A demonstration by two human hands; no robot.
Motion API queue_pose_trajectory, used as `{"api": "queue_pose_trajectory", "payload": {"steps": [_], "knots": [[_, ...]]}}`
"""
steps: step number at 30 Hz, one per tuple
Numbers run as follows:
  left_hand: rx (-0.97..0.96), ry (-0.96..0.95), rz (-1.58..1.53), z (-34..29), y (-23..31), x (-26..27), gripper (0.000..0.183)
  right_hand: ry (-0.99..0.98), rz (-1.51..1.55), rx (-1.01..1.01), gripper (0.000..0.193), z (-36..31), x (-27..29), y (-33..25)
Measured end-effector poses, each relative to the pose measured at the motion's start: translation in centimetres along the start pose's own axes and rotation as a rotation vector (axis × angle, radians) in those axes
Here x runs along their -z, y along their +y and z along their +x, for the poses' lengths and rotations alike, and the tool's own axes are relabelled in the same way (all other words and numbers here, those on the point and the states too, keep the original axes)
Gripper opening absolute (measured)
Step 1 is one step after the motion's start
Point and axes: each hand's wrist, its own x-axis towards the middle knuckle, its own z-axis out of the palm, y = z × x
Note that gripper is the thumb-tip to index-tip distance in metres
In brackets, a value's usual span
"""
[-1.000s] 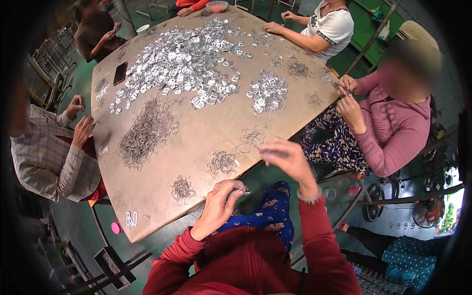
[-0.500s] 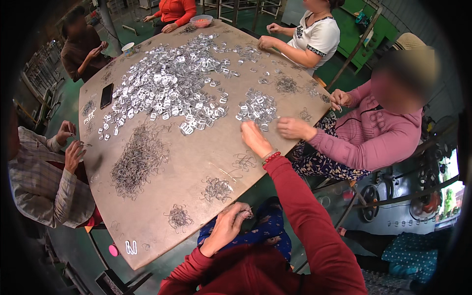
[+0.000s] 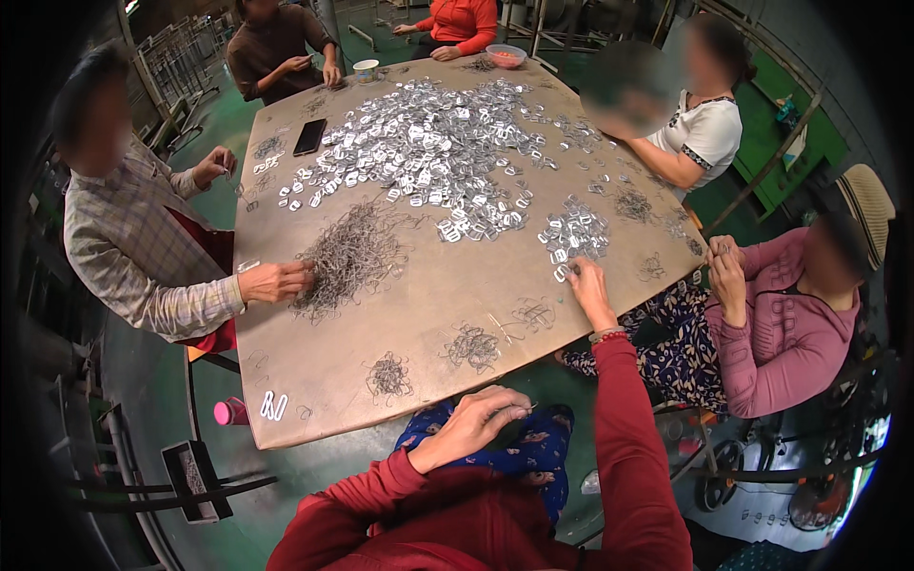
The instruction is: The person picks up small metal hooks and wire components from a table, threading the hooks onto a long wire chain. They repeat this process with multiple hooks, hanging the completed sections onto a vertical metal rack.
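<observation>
My right hand [image 3: 592,293] reaches across the table, its fingertips bent together at the near edge of a small pile of flat silver buckles [image 3: 574,231]. A buckle shows beside those fingertips; whether they grip one is hidden. Below the table's near edge, over my lap, my left hand [image 3: 483,421] is closed in a pinch. A tiny dark tip shows at its thumb, too small to name. Between my hands and the piles lie small heaps of thin bent wire hooks [image 3: 473,349], with another heap [image 3: 388,377] further left.
A big heap of silver buckles [image 3: 419,133] covers the table's [image 3: 447,276] far middle. A co-worker's hand [image 3: 278,282] touches the large wire-hook pile [image 3: 357,252]. A phone [image 3: 309,137], a cup [image 3: 366,70] and a bowl [image 3: 506,57] stand farther off. Other people sit around.
The view has swung, so the table sits further right. The co-worker at left has put a hand to the wire pile. The person in pink has drawn a hand back from the buckles.
</observation>
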Motion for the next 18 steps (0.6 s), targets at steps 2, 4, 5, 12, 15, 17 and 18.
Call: {"api": "queue_pose_trajectory", "payload": {"steps": [2, 4, 5, 12, 15, 17, 18], "knots": [[-0.015, 0.002, -0.001, 0.2, 0.2, -0.4, 0.012, 0.035, 0.407, -0.277, 0.029, -0.7, 0.8, 0.6], [-0.032, 0.003, 0.010, 0.4, 0.5, -0.8, 0.012, 0.099, 0.990, -0.474, 0.033, -2.0, 1.5, 2.3], [-0.025, 0.013, 0.012, 0.3, 0.4, -1.1, 0.012, 0.163, 1.076, -0.465, 0.033, -3.3, 1.8, 1.4], [-0.023, 0.053, 0.038, 0.2, 0.1, -1.4, 0.010, 0.132, 1.261, -0.370, 0.017, -17.7, 6.7, -13.7], [-0.109, 0.030, 0.092, 0.6, 0.1, -2.1, 0.011, 0.162, 1.135, -0.356, 0.016, -20.4, 8.0, -16.6], [-0.160, 0.003, 0.076, 1.1, 0.3, -2.3, 0.011, 0.183, 1.087, -0.313, 0.017, -20.6, 8.5, -17.7], [-0.148, 0.008, 0.091, 0.9, 0.5, -2.5, 0.011, 0.188, 1.108, -0.315, 0.018, -20.7, 8.6, -17.9]]}}
